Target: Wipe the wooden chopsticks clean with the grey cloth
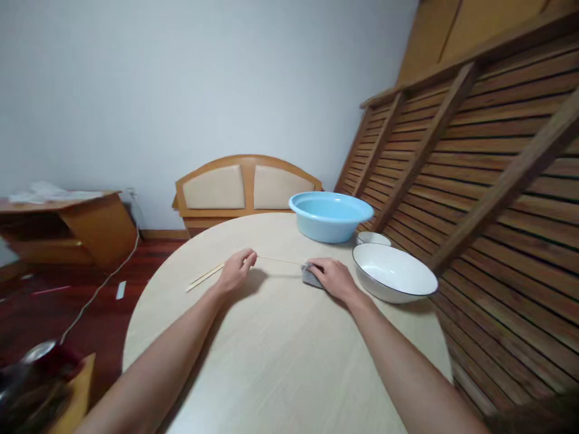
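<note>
Left hand (236, 271) grips our chopsticks (205, 276) flat on the round table (280, 361); right hand (332, 278) clasps a grey cloth (310, 276) around their tip, beside the white bowl (394, 274).

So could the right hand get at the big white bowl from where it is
Probably yes: the right hand rests on a grey cloth, and the wide white bowl sits just beside it on the round wooden table, nothing between.

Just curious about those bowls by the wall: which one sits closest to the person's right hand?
The large white bowl, right beside the right hand. The small white bowl and the light blue basin lie farther back.
</note>
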A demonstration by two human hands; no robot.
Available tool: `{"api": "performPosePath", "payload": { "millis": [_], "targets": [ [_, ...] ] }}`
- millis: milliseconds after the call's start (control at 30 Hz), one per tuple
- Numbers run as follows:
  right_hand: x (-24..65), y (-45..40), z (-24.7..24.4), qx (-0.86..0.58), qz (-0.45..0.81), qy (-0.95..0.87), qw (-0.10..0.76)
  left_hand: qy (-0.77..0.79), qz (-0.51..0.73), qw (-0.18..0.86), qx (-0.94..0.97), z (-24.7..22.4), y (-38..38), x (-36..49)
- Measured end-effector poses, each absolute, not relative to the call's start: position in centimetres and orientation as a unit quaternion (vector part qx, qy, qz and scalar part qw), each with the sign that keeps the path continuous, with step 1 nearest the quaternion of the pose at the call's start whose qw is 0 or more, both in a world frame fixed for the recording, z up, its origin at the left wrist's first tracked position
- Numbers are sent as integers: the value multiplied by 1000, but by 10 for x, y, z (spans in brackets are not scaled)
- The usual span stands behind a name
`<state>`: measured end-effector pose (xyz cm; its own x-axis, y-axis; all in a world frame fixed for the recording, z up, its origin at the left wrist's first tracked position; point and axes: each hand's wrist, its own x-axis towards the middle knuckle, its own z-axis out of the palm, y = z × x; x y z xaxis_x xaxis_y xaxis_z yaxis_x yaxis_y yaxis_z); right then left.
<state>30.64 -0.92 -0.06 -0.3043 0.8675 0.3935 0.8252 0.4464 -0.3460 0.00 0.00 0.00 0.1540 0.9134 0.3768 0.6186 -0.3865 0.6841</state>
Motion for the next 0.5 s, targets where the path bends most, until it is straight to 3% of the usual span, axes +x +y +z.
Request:
{"api": "performPosePath", "payload": {
  "millis": [267,500],
  "targets": [
    [308,-11,0,-534,54,-802,263,567,437,222,662,0,12,-9],
    [311,-12,-1,-574,67,-777,250,625,473,148,603,0,14,-18]
  ]
}}
